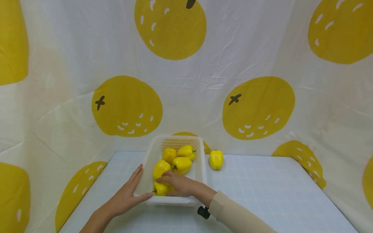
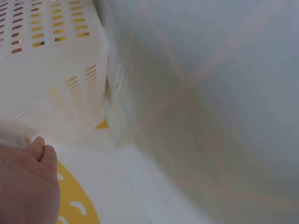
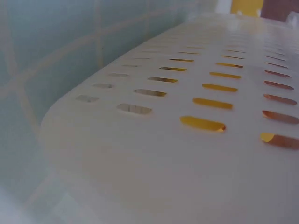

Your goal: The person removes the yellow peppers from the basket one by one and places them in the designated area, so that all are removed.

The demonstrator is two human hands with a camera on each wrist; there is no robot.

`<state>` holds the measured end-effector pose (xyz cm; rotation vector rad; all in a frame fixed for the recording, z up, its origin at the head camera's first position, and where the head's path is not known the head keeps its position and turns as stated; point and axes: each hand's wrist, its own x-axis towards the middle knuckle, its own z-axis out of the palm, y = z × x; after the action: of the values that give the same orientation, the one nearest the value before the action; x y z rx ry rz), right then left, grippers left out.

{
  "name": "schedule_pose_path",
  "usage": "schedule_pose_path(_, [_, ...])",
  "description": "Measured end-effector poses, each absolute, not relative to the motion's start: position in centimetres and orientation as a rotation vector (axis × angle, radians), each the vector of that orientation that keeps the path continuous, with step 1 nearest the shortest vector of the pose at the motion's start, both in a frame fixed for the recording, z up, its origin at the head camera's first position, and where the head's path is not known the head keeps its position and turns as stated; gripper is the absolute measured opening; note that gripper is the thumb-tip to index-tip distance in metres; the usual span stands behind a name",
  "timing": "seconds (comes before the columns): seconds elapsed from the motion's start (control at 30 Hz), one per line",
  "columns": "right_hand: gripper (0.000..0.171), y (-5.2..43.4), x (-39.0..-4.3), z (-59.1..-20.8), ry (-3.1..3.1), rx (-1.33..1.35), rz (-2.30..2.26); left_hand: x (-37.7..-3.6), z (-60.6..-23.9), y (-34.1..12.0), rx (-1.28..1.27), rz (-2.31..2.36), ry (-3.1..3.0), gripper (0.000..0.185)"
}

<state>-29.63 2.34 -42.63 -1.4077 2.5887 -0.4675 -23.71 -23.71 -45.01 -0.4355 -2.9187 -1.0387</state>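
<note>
A white slotted plastic basket (image 1: 201, 161) stands on the table and holds several yellow bell peppers (image 1: 181, 164). My right hand (image 1: 177, 183) reaches into the near end of the basket, fingers curled over the nearest yellow pepper (image 1: 161, 189). My left hand (image 1: 128, 193) lies flat against the basket's left side, fingers straight, thumb at the front corner. One more yellow pepper (image 1: 216, 159) stands on the table just right of the basket. The left wrist view shows the basket's slotted wall (image 2: 60, 70) and the heel of my left hand (image 2: 25, 186). The right wrist view is filled by the basket wall (image 3: 187, 116).
The table has a pale blue tiled surface (image 1: 262, 194). A white cloth with large yellow fruit prints (image 1: 257, 106) hangs behind and on both sides, close to the table edges. A dark wrist strap (image 1: 203, 212) shows at my right sleeve.
</note>
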Motion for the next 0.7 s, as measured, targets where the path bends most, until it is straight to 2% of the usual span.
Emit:
schedule_pose_path(0.57, [0.054,2.87,-29.40,-42.28,2.705,-1.242,-0.454,-23.77,-44.81,-23.63,-0.412,-1.020,-2.947,0.112])
schedule_pose_path(0.7, [0.057,3.32,-29.44,-42.38,2.700,-1.166,-0.545,-23.66,-44.71,-23.67,-0.409,-1.014,-2.958,0.113])
